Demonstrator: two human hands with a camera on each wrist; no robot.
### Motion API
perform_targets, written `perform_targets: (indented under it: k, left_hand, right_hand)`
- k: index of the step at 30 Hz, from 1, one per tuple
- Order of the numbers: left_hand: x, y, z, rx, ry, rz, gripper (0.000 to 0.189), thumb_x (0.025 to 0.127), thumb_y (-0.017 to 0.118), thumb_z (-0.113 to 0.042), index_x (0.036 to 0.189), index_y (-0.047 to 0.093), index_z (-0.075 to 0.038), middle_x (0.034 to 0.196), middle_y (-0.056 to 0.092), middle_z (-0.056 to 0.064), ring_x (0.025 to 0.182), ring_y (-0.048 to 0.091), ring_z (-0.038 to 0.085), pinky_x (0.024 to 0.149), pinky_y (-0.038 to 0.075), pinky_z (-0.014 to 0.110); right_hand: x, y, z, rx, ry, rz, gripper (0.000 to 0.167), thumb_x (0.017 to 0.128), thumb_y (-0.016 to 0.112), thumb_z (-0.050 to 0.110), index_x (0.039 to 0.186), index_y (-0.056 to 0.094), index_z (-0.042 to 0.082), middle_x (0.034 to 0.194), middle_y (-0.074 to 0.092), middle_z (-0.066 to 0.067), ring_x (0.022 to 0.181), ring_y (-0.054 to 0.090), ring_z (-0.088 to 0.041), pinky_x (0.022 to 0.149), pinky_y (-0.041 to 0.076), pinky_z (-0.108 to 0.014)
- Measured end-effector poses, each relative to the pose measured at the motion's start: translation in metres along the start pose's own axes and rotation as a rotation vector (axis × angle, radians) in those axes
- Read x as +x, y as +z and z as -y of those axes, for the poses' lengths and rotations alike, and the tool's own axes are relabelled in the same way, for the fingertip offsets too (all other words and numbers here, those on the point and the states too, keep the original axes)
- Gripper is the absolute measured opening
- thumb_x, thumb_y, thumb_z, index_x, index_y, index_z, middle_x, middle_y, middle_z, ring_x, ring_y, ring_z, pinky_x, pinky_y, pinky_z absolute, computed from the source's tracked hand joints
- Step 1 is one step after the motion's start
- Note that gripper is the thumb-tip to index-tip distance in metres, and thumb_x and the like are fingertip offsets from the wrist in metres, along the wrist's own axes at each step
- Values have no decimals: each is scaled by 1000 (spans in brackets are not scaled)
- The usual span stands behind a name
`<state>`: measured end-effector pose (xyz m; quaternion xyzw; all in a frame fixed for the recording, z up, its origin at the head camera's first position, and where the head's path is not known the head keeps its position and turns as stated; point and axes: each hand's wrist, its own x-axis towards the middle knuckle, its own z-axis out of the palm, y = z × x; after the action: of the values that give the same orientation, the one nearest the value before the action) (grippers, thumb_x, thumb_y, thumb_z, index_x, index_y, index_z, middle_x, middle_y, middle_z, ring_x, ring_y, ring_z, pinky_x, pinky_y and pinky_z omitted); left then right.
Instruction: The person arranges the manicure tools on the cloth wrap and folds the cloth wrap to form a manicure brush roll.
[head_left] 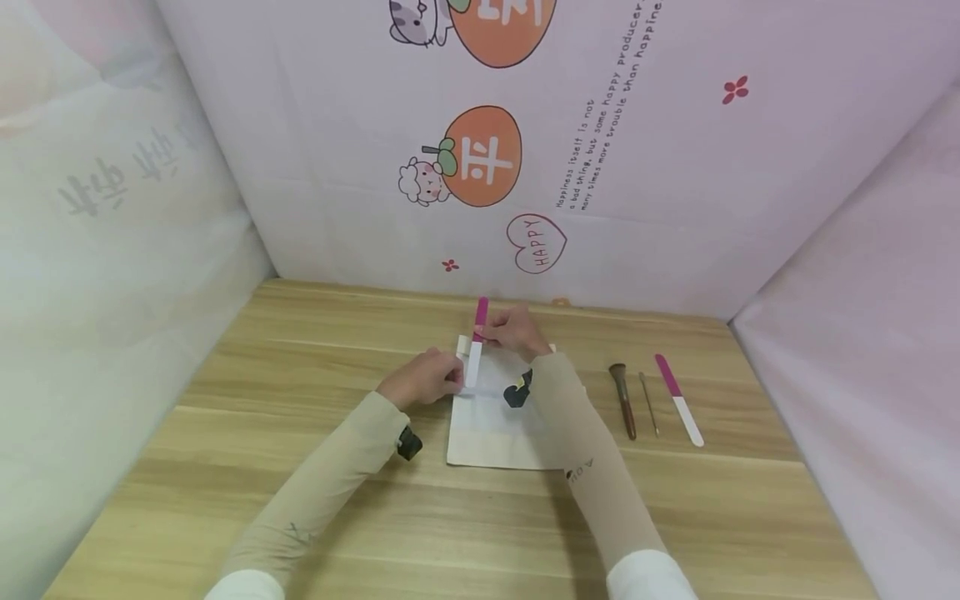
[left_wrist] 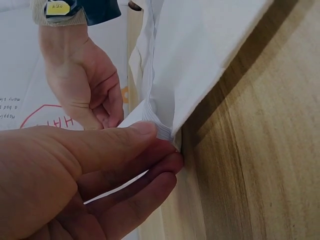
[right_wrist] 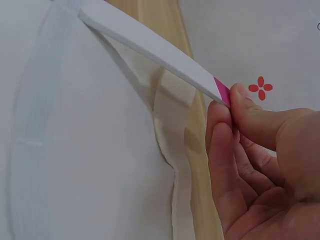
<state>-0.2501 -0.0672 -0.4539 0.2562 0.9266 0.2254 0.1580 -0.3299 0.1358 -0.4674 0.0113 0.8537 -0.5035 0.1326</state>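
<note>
My right hand point(head_left: 517, 332) pinches a flat pink-and-white stick point(head_left: 475, 365) by its pink part. In the right wrist view, the stick's white end point(right_wrist: 145, 45) reaches over white sheets point(right_wrist: 100, 145), near a pale translucent strip point(right_wrist: 35, 115). With thumb and fingers, my left hand point(head_left: 429, 377) pinches the edge of the sheets point(head_left: 495, 442) on their left side. Up close in the left wrist view, thin stacked layers point(left_wrist: 157, 125) show beneath the left thumb. An off-white flap point(right_wrist: 175, 115) curls along one edge of the sheets.
To the right on the wooden table point(head_left: 420, 533) lie a brush point(head_left: 623, 400), a thin metal tool point(head_left: 648, 404) and a second pink-and-white stick point(head_left: 680, 402). A printed white cloth point(head_left: 337, 167) hangs behind the table, with white cloth at both sides.
</note>
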Motion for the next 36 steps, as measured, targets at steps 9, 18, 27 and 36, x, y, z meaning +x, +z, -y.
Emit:
perform_targets:
  k: [9, 18, 27, 36]
  left_hand:
    - [0, 1, 1, -12, 14, -16, 15, 102, 67, -8, 88, 71, -10, 81, 64, 0, 75, 55, 14, 75, 46, 28]
    - [-2, 0, -1, -25, 16, -23, 15, 102, 69, -9, 87, 70, -8, 80, 65, 0, 75, 56, 14, 75, 47, 28]
    - [-4, 0, 0, -56, 29, -33, 15, 101, 70, -9, 85, 70, -8, 77, 62, -1, 74, 54, 14, 74, 46, 28]
    - [-3, -1, 0, -87, 9, -24, 16, 102, 68, -9, 86, 67, -6, 74, 58, 0, 72, 52, 14, 71, 43, 28]
  right_hand:
    - [-8, 4, -4, 17, 3, 3, 16, 94, 82, 21, 94, 77, 6, 89, 78, -4, 77, 69, -12, 72, 56, -22]
    - [-15, 13, -9, -10, -35, 0, 17, 91, 85, 21, 91, 79, 5, 79, 78, -4, 71, 67, -11, 70, 53, -23]
    - [-27, 16, -13, -30, -11, 85, 16, 91, 84, 20, 97, 80, 5, 86, 80, -6, 74, 68, -12, 73, 53, -22]
    - [-37, 17, -12, -91, 34, 153, 14, 93, 82, 20, 102, 82, 9, 97, 81, -4, 84, 70, -14, 81, 55, -24]
